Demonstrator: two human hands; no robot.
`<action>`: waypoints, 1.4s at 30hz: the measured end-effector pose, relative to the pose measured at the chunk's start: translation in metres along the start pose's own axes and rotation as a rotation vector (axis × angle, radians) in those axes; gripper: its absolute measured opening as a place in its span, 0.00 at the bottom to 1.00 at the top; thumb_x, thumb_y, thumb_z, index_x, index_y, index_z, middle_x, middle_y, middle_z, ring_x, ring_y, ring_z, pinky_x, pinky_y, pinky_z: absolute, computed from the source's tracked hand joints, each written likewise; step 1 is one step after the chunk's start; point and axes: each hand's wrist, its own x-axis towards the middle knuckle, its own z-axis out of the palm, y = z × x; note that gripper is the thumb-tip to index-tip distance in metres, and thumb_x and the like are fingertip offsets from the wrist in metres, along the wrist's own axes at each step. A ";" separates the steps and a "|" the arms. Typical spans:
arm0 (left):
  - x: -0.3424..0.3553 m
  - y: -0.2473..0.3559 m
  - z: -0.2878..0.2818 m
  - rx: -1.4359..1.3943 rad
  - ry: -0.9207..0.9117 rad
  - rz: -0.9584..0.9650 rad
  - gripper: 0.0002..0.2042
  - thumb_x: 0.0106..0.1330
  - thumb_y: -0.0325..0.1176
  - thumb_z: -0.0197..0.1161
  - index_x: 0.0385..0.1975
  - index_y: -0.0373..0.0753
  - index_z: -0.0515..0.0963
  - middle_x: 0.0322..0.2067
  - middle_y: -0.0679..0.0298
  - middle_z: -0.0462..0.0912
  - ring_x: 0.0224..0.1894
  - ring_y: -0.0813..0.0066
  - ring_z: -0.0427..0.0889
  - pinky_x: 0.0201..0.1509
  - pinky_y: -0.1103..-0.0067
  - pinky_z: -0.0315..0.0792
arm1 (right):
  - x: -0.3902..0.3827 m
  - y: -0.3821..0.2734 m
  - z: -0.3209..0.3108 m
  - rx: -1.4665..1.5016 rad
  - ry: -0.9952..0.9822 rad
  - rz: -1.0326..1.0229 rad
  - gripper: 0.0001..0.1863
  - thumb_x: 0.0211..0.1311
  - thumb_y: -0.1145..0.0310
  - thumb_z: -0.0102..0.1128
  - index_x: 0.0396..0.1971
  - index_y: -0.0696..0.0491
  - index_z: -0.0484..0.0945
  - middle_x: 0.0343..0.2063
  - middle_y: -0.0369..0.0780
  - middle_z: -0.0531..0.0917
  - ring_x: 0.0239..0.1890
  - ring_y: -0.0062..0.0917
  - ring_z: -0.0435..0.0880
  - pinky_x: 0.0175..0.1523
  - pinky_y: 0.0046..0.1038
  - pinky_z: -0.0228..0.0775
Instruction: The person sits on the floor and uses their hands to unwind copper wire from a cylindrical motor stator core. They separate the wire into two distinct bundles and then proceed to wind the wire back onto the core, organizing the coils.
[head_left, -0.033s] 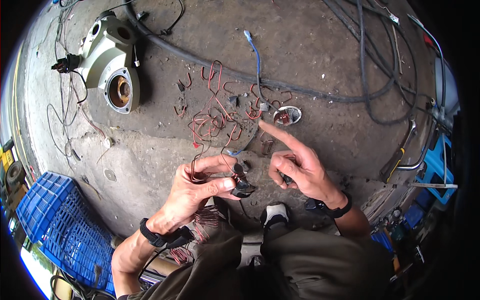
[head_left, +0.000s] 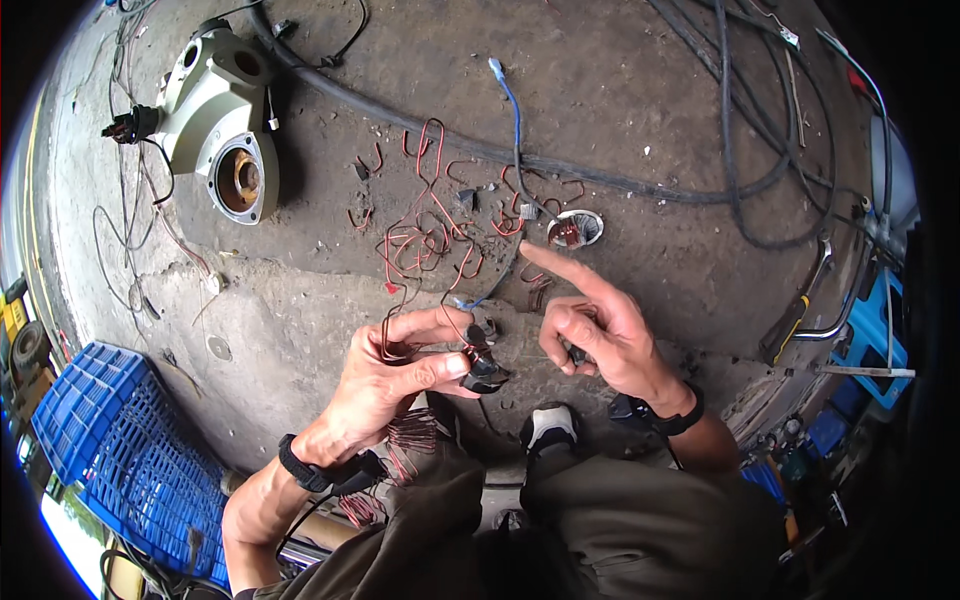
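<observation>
Between its thumb and fingers, my left hand [head_left: 400, 365] pinches a small black motor-like part [head_left: 484, 374] with copper wire on it. From there a thin red-brown wire [head_left: 430, 210] runs up into a loose tangle on the ground. My right hand [head_left: 605, 335] points its index finger toward the wire scraps, while its other fingers curl round a small dark thing mostly hidden in them. Just beyond that fingertip lie a round white-rimmed piece with copper windings [head_left: 577, 230] and a blue-and-black lead [head_left: 508, 95]. Short bent wire offcuts and black fragments are scattered around.
A pale metal housing [head_left: 215, 130] stands at the far left, a blue plastic crate [head_left: 140, 460] at the near left. Thick black cable [head_left: 610, 182] crosses the ground and coils at the right. A yellow-handled tool [head_left: 792, 325] lies beside a blue stool-like piece [head_left: 880, 335].
</observation>
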 end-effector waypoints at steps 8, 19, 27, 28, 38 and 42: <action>0.003 -0.002 -0.011 -0.042 0.081 0.010 0.20 0.67 0.24 0.70 0.58 0.34 0.77 0.49 0.56 0.85 0.46 0.68 0.88 0.44 0.68 0.91 | -0.005 0.020 -0.012 0.158 0.022 0.028 0.16 0.82 0.67 0.44 0.60 0.58 0.71 0.45 0.44 0.84 0.35 0.14 0.77 0.33 0.16 0.66; 0.002 -0.003 -0.018 -0.009 0.118 0.034 0.22 0.67 0.28 0.70 0.60 0.36 0.75 0.50 0.55 0.84 0.46 0.66 0.89 0.38 0.74 0.91 | -0.011 -0.002 -0.007 0.007 0.112 0.126 0.25 0.83 0.55 0.43 0.67 0.58 0.67 0.29 0.42 0.84 0.24 0.15 0.77 0.23 0.15 0.60; 0.001 -0.002 -0.017 0.000 0.099 0.027 0.22 0.67 0.29 0.71 0.60 0.35 0.75 0.52 0.55 0.83 0.45 0.66 0.89 0.37 0.74 0.91 | -0.025 -0.001 -0.034 0.136 0.061 -0.002 0.24 0.74 0.72 0.44 0.67 0.58 0.65 0.52 0.49 0.81 0.49 0.26 0.82 0.45 0.26 0.74; 0.001 -0.002 -0.017 0.007 0.101 0.022 0.22 0.67 0.29 0.71 0.60 0.35 0.75 0.52 0.54 0.83 0.45 0.66 0.89 0.37 0.74 0.91 | -0.031 -0.003 -0.034 0.013 0.105 -0.037 0.25 0.73 0.74 0.44 0.68 0.58 0.64 0.54 0.49 0.80 0.51 0.26 0.81 0.46 0.27 0.75; 0.000 -0.002 -0.015 -0.080 0.102 0.020 0.20 0.67 0.20 0.68 0.58 0.30 0.76 0.47 0.57 0.85 0.44 0.74 0.87 0.41 0.71 0.92 | -0.039 -0.014 -0.036 -0.278 0.296 -0.033 0.30 0.64 0.91 0.57 0.67 0.59 0.70 0.65 0.42 0.74 0.65 0.27 0.78 0.66 0.31 0.78; 0.001 -0.002 -0.015 -0.079 0.099 0.009 0.20 0.67 0.20 0.68 0.59 0.30 0.76 0.48 0.57 0.85 0.44 0.73 0.87 0.41 0.70 0.92 | -0.034 -0.012 -0.041 -0.530 0.426 -0.183 0.16 0.62 0.87 0.64 0.49 0.59 0.84 0.55 0.41 0.82 0.56 0.26 0.85 0.56 0.26 0.85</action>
